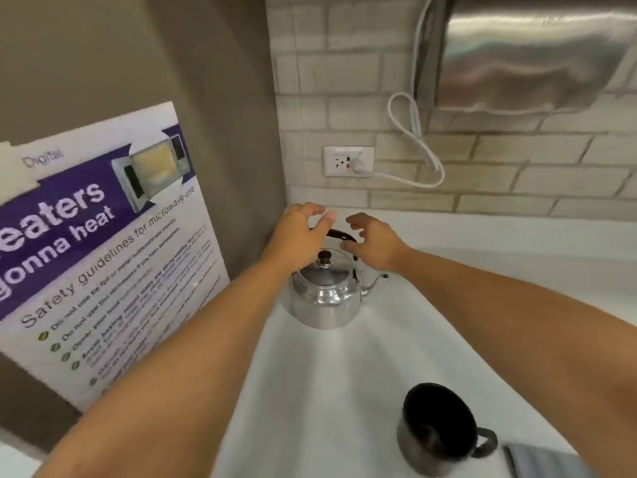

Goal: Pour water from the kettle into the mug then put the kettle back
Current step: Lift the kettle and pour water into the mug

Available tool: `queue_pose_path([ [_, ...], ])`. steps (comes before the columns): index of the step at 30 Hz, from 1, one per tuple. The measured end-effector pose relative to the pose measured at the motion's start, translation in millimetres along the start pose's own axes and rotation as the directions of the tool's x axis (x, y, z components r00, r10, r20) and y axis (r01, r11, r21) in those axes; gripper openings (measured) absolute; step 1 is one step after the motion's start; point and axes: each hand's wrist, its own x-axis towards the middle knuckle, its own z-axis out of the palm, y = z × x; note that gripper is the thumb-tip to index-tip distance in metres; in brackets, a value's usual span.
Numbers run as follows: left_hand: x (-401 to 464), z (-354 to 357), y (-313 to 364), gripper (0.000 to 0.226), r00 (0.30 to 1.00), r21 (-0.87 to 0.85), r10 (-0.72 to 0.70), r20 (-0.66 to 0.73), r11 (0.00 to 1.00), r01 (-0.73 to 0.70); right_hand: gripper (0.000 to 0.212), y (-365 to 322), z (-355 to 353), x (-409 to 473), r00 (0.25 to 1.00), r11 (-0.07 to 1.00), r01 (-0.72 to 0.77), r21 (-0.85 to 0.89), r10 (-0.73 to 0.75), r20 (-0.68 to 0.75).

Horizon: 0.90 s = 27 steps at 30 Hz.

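I am hovering my left hand and right hand, fingers spread apart, over the kettle standing on the worktop, the mug sitting nearer me, a poster leaning left of the kettle.

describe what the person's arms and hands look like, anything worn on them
Both arms are bare along all that shows, with no sleeves in view. The left hand and right hand wear no gloves, and no watch, bracelet or ring can be seen on either. The picture is somewhat blurred, so fine details such as nails cannot be made out.
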Motion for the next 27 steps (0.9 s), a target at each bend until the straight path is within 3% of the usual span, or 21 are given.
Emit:
queue_pose_path([
  [4, 20.6, 13.8, -21.9, 0.040, 0.986, -0.065, -0.160, -0.045, 0.985, 0.157, 0.021, 5.0, 12.3, 19.7, 0.997, 0.997, 0.065, 0.031, -0.063, -0.042],
  [10, 30.0, 33.4, -45.8, 0.052, 0.947, -0.155, -0.285, -0.149, 0.952, 0.262, 0.018, 10.1, 21.7, 23.7, 0.998, 0.958, 0.059, 0.279, -0.046, -0.052],
  [16, 28.3, 32.1, -26.9, 0.051, 0.919, -0.264, -0.258, -0.298, 0.948, 0.180, 0.021, 2.8, 7.0, 11.6, 0.991, 0.904, 0.109, 0.412, -0.070, -0.111],
  [21, 14.6, 18.3, 3.4, 0.048, 0.906, -0.347, -0.192, -0.378, 0.936, 0.053, 0.031, -3.1, -29.4, -30.1, 0.977, 0.922, 0.204, 0.329, -0.169, -0.133],
  [27, -20.8, 1.5, 32.4, 0.042, 0.903, -0.370, -0.169, -0.395, 0.929, 0.012, 0.018, 14.9, -50.7, -122.8, 0.962, 0.957, 0.103, 0.273, -0.026, -0.273],
])
